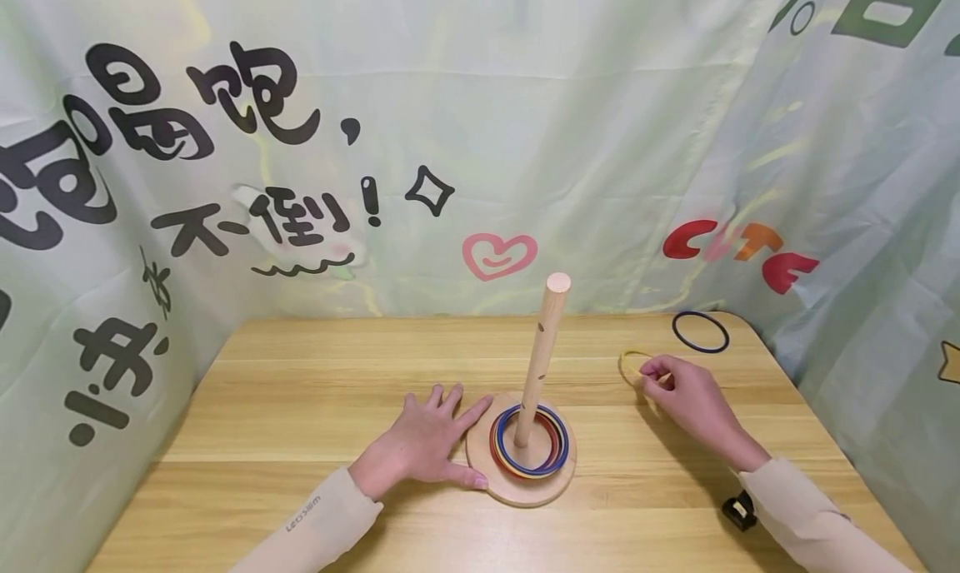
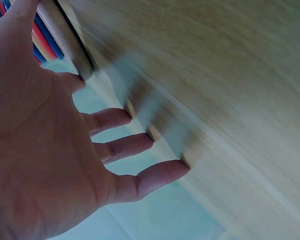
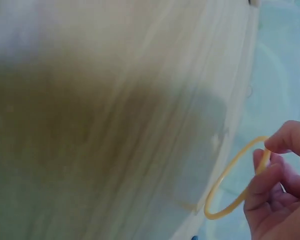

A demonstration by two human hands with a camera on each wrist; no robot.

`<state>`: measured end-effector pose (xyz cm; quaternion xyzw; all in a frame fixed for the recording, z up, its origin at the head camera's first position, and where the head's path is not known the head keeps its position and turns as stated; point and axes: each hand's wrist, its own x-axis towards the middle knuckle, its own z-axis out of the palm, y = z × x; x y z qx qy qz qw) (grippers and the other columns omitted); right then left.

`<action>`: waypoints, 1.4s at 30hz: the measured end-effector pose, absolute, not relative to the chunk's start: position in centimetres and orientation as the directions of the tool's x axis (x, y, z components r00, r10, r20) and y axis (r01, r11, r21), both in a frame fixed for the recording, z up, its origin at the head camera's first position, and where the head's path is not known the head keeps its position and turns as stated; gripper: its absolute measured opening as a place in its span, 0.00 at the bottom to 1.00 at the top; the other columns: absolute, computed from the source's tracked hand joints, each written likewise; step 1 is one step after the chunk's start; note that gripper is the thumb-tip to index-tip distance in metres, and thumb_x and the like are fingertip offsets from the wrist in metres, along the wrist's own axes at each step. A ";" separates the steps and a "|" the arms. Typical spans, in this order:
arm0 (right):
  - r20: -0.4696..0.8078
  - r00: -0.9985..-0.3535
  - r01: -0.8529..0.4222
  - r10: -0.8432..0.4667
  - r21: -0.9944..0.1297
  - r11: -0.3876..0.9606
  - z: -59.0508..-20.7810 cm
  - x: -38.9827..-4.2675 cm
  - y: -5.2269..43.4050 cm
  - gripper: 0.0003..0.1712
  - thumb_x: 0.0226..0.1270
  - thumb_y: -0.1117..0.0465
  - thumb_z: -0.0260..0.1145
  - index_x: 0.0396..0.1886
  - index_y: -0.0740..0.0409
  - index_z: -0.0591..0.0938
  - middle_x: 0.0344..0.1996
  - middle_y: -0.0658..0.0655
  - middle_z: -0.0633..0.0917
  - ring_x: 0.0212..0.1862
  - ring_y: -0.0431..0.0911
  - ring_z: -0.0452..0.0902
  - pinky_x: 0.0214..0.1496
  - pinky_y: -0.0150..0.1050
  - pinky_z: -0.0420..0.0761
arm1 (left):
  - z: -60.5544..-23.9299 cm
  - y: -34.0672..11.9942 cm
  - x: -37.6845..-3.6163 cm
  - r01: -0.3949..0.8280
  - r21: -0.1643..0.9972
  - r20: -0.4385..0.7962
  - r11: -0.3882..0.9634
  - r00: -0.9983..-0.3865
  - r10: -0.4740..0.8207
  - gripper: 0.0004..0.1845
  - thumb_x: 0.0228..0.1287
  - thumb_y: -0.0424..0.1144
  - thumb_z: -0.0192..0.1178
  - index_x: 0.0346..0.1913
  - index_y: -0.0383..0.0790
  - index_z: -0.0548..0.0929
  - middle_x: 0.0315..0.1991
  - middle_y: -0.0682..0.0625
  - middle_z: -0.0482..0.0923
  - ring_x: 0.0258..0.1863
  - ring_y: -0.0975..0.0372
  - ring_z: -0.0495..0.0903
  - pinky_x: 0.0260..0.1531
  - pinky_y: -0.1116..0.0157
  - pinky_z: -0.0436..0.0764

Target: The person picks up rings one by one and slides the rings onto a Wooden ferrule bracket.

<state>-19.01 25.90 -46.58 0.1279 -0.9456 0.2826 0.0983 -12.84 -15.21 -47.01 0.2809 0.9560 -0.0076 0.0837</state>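
Observation:
A yellow ring (image 1: 622,365) is pinched between the thumb and fingers of my right hand (image 1: 693,402), tilted over the right part of the table. In the right wrist view the same yellow ring (image 3: 212,200) slants down from the fingertips. My left hand (image 1: 427,440) lies with fingers spread, its thumb and index finger at the left edge of a round wooden base (image 1: 525,496). From that base rises a wooden peg (image 1: 543,340). Several stacked rings (image 1: 558,465), blue, red and yellow, lie around the peg's foot. In the left wrist view the left hand (image 2: 50,145) shows its palm.
A dark blue ring (image 1: 701,348) lies near the table's back right corner. Part of a small black device (image 1: 739,511) shows beneath the right sleeve. A printed curtain (image 1: 420,98) hangs behind and beside the wooden table (image 1: 300,373).

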 end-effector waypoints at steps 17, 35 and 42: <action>0.447 -0.855 -0.478 -0.263 -0.484 0.733 -43.3 -14.3 24.2 0.10 0.63 0.68 0.75 0.38 0.50 0.86 0.24 0.43 0.78 0.21 0.34 0.66 0.22 0.29 0.68 | -47.5 -15.3 -12.8 0.544 0.026 -0.163 0.839 -0.826 0.540 0.65 0.46 0.89 0.47 0.84 0.60 0.47 0.79 0.36 0.55 0.73 0.35 0.62 0.55 0.28 0.69; 0.429 -0.871 -0.481 -0.239 -0.646 0.592 -38.7 -9.1 20.3 0.09 0.74 0.66 0.67 0.44 0.45 0.82 0.25 0.45 0.79 0.20 0.37 0.69 0.20 0.31 0.71 | -47.4 -15.1 -12.9 0.539 0.026 -0.163 0.842 -0.829 0.536 0.64 0.46 0.90 0.46 0.84 0.60 0.48 0.79 0.36 0.56 0.73 0.35 0.62 0.55 0.28 0.69; 0.473 -0.849 -0.526 -0.234 -0.717 0.458 -36.7 -8.1 18.8 0.13 0.73 0.70 0.66 0.48 0.48 0.81 0.25 0.47 0.79 0.17 0.39 0.70 0.17 0.31 0.71 | -47.2 -15.2 -12.8 0.536 0.032 -0.170 0.844 -0.829 0.533 0.64 0.46 0.90 0.46 0.84 0.60 0.48 0.80 0.36 0.55 0.74 0.35 0.62 0.55 0.28 0.69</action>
